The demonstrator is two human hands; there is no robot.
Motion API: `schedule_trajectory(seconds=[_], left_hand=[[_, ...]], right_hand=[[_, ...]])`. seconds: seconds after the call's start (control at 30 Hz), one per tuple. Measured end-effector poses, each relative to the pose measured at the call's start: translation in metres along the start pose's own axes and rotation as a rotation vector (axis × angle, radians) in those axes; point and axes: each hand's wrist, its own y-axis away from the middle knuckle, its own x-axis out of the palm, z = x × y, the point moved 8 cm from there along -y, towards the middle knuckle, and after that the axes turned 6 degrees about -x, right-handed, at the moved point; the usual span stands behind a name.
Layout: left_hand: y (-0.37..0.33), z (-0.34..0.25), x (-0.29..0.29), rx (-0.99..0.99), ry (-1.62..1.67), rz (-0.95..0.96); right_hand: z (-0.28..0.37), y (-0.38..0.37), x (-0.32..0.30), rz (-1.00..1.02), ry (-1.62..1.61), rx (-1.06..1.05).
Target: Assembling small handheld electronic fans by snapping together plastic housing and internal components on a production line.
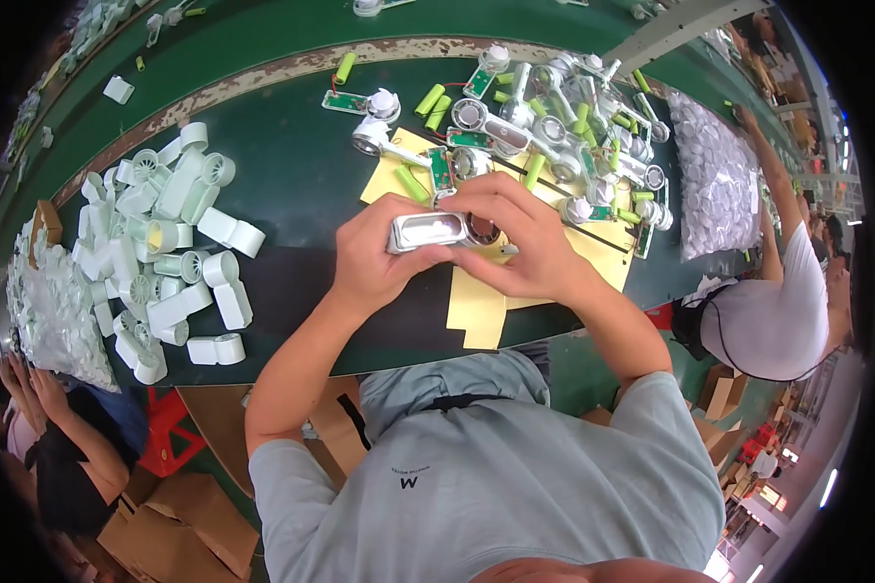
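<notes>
Both of my hands hold one handheld fan body (426,231) above the near part of the table. It has a pale, long handle with a glossy window and a round, dark fan end to the right. My left hand (367,255) is closed around the handle end, its thumb along the near side. My right hand (520,233) grips the round end, fingers curled over the far side and thumb below. Just beyond them lie fan assemblies (506,131) with green circuit boards (441,167) and lime-green battery cells (430,99), partly on a yellow sheet (478,316).
Pale green fan housings (170,291) are heaped on the left of the dark green table (292,146). Beside them sits a clear bag of pale parts (63,311). Another bag of white parts (715,180) stands at the right. Co-workers sit on either side; cardboard boxes (180,530) are below.
</notes>
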Motion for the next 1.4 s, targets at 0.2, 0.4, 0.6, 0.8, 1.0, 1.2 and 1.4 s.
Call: schedule_trajectory(seconds=[0.2, 0.4, 0.6, 0.8, 1.0, 1.2, 1.4], left_hand=[[-0.005, -0.012, 0.002, 0.071, 0.005, 0.028], [-0.005, -0.008, 0.001, 0.054, 0.002, 0.035], [-0.005, 0.016, 0.003, -0.202, 0.046, 0.063], [-0.006, 0.024, 0.003, -0.267, 0.085, 0.083], [-0.008, 0.0, 0.002, -0.058, -0.039, 0.059], [-0.004, 0.015, -0.003, -0.243, 0.232, -0.022], [-0.007, 0.012, 0.009, -0.422, 0.637, 0.095]], right_hand=[[-0.013, 0.005, 0.001, 0.03, -0.153, 0.072], [-0.011, 0.003, -0.002, 0.012, -0.19, 0.145], [-0.036, 0.004, 0.009, 0.064, -0.27, 0.294], [-0.036, 0.0, 0.009, 0.065, -0.262, 0.274], [-0.024, -0.006, 0.008, 0.209, -0.224, 0.229], [-0.017, -0.011, 0.004, 0.097, -0.163, 0.198], [-0.045, 0.008, 0.013, 0.052, -0.596, 0.476]])
